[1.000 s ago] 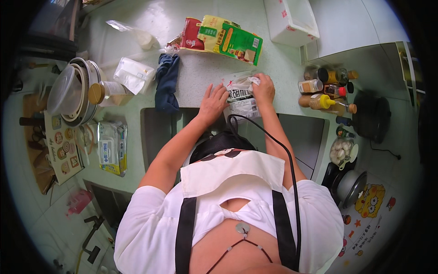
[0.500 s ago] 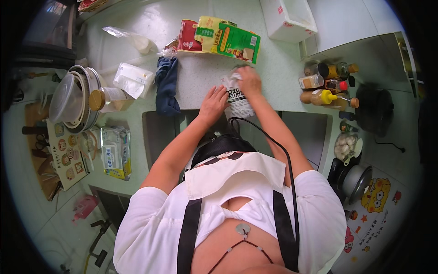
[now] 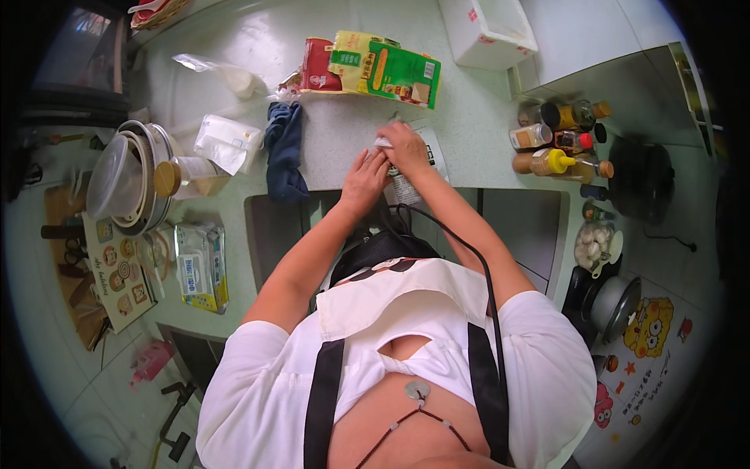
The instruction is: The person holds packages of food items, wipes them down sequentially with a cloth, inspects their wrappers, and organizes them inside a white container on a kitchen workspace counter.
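A flat whitish packet (image 3: 403,192) with black print lies at the counter's front edge, partly hidden under both hands. My right hand (image 3: 407,150) rests over its middle, fingers closed on a crumpled white wipe (image 3: 383,143). Just left of it, my left hand (image 3: 364,180) lies with fingers stretched out along the packet's left side, close to the right fingertips. Beyond the hands lie several flat food bags, among them a green and yellow bag (image 3: 400,74) and a red bag (image 3: 322,66).
Left of the hands are a dark blue cloth (image 3: 285,152), a white tissue pack (image 3: 228,142), a lidded jar (image 3: 186,178) and stacked bowls (image 3: 117,176). Seasoning bottles (image 3: 551,162) stand on the right, a white foam box (image 3: 491,35) behind. A black cable (image 3: 476,246) crosses my right forearm.
My right hand has moved left and slightly nearer with the white wipe, from the packet's far end to beside my left hand. The left hand has stayed almost still.
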The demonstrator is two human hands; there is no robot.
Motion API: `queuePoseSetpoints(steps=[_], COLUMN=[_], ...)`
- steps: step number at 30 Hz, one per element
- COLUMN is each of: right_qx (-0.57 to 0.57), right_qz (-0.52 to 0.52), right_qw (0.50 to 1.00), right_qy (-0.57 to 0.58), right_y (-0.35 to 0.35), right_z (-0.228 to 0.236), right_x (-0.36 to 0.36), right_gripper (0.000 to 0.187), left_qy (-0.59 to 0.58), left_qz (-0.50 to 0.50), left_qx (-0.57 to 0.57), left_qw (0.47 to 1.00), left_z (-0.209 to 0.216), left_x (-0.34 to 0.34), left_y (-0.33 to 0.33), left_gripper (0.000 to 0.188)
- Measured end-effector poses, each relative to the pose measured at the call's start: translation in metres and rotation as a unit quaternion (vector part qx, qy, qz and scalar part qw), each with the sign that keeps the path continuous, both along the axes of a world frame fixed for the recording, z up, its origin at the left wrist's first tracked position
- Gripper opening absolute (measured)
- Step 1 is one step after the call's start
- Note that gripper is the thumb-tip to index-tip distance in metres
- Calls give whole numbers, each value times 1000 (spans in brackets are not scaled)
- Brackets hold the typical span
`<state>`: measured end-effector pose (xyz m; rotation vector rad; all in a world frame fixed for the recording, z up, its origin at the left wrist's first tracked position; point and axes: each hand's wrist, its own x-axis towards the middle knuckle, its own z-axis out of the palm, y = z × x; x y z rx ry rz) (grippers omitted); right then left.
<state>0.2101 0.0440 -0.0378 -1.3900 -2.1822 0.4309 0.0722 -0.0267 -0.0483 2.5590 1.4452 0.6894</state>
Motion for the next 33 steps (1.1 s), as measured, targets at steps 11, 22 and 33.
queuePoseSetpoints(steps=[11,22,33], right_qx=[-7,20,27], right_qz=[-164,31,-115], right_qw=[979,999,991], right_qy=[-118,4,-64], right_y=[3,8,20], right_z=[19,11,25], right_x=[64,4,55], right_gripper=[25,14,16], left_qy=[-8,16,52], left_qz=[9,27,35], left_qx=[7,6,-47], left_qw=[1000,999,997], left_z=[4,3,11], left_x=[1,5,5], left_y=[-2,-3,-3], left_gripper=[42,39,48])
